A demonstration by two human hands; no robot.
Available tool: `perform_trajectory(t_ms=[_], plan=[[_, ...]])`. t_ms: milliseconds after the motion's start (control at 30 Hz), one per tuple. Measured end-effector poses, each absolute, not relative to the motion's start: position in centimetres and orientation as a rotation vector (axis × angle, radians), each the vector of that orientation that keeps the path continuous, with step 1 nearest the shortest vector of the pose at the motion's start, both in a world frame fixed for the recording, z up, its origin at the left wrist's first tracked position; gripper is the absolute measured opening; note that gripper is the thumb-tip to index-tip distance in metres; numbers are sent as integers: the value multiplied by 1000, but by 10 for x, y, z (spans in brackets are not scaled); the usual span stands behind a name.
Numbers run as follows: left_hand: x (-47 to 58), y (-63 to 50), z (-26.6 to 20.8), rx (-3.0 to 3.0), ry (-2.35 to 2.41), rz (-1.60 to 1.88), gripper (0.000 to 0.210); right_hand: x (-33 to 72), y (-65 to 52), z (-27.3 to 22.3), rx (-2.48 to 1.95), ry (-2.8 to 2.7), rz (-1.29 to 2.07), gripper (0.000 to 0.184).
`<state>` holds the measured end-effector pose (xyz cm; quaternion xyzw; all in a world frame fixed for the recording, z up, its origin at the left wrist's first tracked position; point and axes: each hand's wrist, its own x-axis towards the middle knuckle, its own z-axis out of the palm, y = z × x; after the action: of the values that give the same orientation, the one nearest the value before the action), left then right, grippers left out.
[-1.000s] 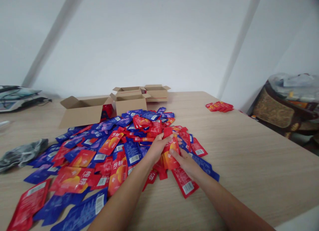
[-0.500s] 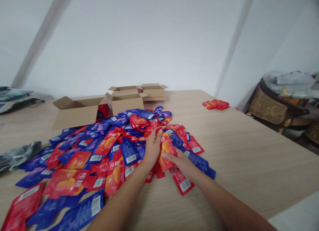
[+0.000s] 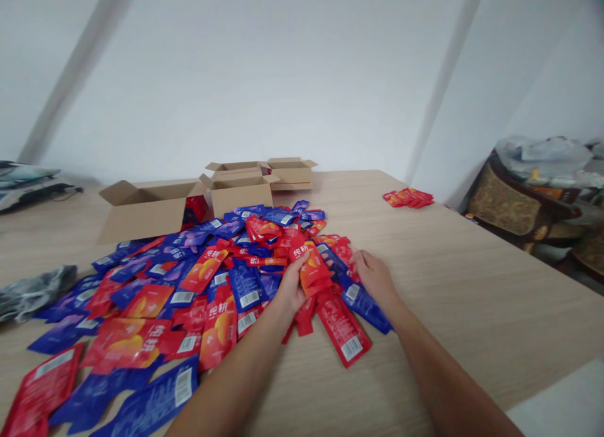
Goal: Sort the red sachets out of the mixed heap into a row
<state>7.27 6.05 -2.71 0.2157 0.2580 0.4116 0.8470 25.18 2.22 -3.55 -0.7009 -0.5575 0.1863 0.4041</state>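
Note:
My left hand (image 3: 293, 285) is closed around a red pouch with an orange fruit print (image 3: 312, 267), held upright just above the right part of the heap. Another pouch may lie behind it; I cannot tell. My right hand (image 3: 375, 276) is at the heap's right edge, fingers pinched on a red pouch (image 3: 345, 253) that they partly cover. Below that hand a blue pouch (image 3: 368, 306) sticks out of the heap. Closer to me a red pouch (image 3: 344, 330) lies with its barcode side up. Red and blue pouches (image 3: 219, 317) are piled loosely across the left and middle.
Behind the heap stand open cardboard boxes, a wide one (image 3: 141, 214) at left and a smaller one (image 3: 243, 195) near the middle. A fanned row of red pouches (image 3: 408, 198) lies at far right. Grey cloth (image 3: 38, 292) rests at left. A patterned chair (image 3: 504, 198) stands beyond the table (image 3: 472, 286).
My right hand has let go of the fruit-print pouch and moved right and up to the heap's edge. My left hand still holds that pouch, slightly lower.

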Motion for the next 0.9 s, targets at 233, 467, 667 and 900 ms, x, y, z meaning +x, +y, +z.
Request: perform_trajectory(t_ms=[233, 467, 667, 900], plan=[[69, 64, -26, 417, 622, 874, 24, 265, 45, -68, -1843, -1350, 468, 28], [80, 60, -30, 542, 764, 1018, 20, 245, 19, -29, -1418, -1444, 44, 22], [92, 48, -31, 640, 725, 1096, 34, 207, 0, -18, -1223, -1936, 74, 22], [91, 41, -24, 541, 683, 994, 32, 198, -4, -23, -1124, -1760, 325, 13]])
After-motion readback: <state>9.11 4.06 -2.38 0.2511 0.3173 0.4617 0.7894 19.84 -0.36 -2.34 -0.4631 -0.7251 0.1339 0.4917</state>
